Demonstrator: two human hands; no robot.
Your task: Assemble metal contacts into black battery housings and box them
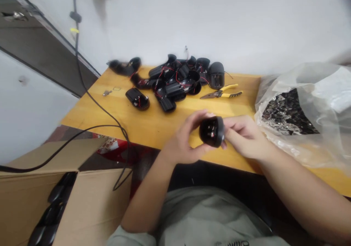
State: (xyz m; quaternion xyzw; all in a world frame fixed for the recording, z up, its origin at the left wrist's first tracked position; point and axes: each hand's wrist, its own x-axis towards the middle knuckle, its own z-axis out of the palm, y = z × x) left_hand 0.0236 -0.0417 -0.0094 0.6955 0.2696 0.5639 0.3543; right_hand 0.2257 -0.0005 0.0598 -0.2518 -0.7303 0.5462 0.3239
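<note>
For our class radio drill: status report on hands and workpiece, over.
Left hand holding black housing, hollow side to camera. Right hand at its edge, grip unclear. Pliers, similar black parts beyond, apart from both hands.

I take the pliers [219, 94] on the desk [153, 129] as my landmark. To their left I see the heap of housings [178, 83], with a loose housing [136, 99] farther left and metal bits [106, 93] beyond that. Just behind them is an end housing [216, 76]. To their right sits the bag [329, 118], metal pieces [287, 112] inside. Before them, I hold one housing [211, 131]. Well left and nearer, below desk level, the box [94, 205] contains more parts [49, 216].
</note>
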